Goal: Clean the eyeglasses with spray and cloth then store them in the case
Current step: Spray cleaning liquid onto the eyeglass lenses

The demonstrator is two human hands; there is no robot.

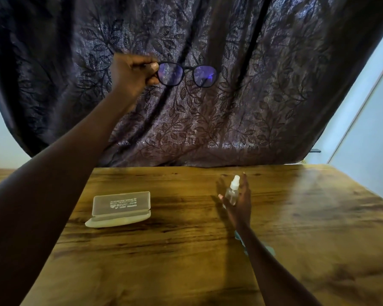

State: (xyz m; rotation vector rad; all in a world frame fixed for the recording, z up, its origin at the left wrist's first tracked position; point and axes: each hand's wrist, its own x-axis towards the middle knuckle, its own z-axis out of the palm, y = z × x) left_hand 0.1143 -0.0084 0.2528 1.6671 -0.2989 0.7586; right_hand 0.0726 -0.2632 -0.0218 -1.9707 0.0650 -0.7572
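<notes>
My left hand (131, 74) is raised high in front of the curtain and pinches the dark-framed eyeglasses (187, 74) at their left edge, lenses facing me. A small clear spray bottle (232, 192) with a white nozzle stands upright on the wooden table (164, 250). My right hand (241, 202) is around it, fingers extended behind it and thumb to its left, not clearly closed on it. The pale translucent glasses case (119, 208) lies open at the table's left. A teal cloth (271, 250) lies mostly hidden under my right forearm.
A dark leaf-patterned curtain (208, 129) hangs behind the table's far edge. A pale wall (367, 129) stands at the right. Bare wood stretches between the case and the bottle and along the near edge.
</notes>
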